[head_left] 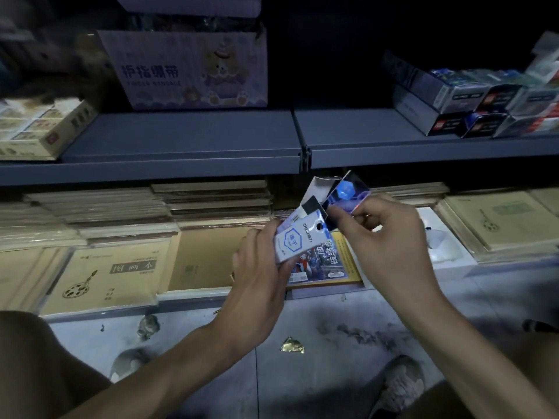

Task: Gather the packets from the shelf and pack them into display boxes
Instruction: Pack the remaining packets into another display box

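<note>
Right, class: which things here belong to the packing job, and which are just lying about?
In the job: display box in left hand; blue packet pinched by right hand.
Lying about: bear carton; notebooks; gold wrapper.

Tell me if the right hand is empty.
No, the right hand pinches a blue packet at the open top of the white box.
</note>
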Available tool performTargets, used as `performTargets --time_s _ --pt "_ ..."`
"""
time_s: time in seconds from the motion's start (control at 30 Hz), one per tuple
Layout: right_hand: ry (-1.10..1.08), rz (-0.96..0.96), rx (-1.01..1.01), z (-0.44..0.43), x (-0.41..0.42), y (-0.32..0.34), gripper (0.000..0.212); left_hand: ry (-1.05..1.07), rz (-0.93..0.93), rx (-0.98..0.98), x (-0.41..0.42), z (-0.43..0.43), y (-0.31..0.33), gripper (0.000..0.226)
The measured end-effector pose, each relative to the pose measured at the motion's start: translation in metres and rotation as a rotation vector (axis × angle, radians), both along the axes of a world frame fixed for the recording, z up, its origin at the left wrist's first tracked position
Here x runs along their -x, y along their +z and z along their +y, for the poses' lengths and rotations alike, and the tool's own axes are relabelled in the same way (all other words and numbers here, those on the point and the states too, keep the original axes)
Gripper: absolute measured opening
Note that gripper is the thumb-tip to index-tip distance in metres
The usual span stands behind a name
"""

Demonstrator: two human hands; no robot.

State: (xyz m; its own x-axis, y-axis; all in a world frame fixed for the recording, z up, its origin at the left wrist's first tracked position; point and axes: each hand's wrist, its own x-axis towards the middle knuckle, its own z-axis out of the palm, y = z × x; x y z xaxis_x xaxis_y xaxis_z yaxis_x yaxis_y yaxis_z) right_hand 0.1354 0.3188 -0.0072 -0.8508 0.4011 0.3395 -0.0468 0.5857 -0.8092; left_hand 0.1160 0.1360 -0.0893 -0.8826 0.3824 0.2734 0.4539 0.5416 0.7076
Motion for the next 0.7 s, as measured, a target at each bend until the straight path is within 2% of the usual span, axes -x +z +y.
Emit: performTargets --time_s 0.07,0.23,0.37,0.47,0.6,0.7 --pt "0.001 -0.012 -0.027 -0.002 0.0 -0.002 0.043 0.008 -0.021 -0.009 0.0 0.0 0.001 0.053" --pt "-0.003 -0.039 0.016 0.006 -0.007 0.007 0.023 0.008 0.047 0.03 0.002 0.002 0.004 0.047" --pt "-0.068 -0.033 0.033 0.003 -0.01 0.01 0.029 0.004 0.069 0.045 0.001 0.004 0.005 0.047" --pt "-0.094 -0.042 0.044 0.004 -0.01 0.013 0.023 0.002 0.084 0.043 0.001 0.003 0.005 0.046" --pt "0.004 -0.019 0.151 0.005 -0.012 0.013 0.017 0.005 0.099 0.035 0.002 0.003 0.006 0.046" --pt "0.078 -0.053 0.117 0.007 -0.012 0.007 0.016 0.026 0.058 0.045 0.006 0.0 0.002 0.05"
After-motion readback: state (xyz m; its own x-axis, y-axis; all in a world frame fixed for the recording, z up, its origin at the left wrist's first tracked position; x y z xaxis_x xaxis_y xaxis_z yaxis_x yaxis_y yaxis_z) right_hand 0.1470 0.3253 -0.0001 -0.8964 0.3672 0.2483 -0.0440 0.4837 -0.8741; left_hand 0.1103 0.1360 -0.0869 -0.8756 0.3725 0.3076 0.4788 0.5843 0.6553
